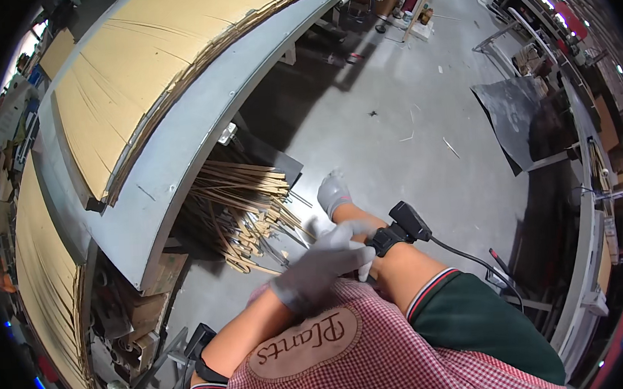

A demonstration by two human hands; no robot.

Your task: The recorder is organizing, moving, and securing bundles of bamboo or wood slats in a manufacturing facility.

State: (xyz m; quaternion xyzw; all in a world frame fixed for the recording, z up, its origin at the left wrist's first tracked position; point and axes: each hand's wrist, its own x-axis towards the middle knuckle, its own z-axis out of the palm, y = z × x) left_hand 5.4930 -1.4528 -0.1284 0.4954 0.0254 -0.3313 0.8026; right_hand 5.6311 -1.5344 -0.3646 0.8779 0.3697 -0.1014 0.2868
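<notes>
My left hand [317, 268], in a grey glove, reaches across the front of my body to my right forearm. Its fingers close at the black wrist strap [387, 241], which carries a small black camera-like device [409, 221] with a cable. Beyond it, my right hand [334, 194], also gloved in grey, is stretched forward over the floor. Its fingers look curled in, and nothing shows in them. A checked red-and-white apron [379, 334] covers my front below both hands.
On the left stands a long grey metal table [149, 198] bearing a stack of yellowish sheets [163, 42]. Thin wooden strips [243, 192] lie in a heap beneath its edge. A dark sheet [508, 112] leans by a rack at the right. Scraps lie on the grey floor [391, 95].
</notes>
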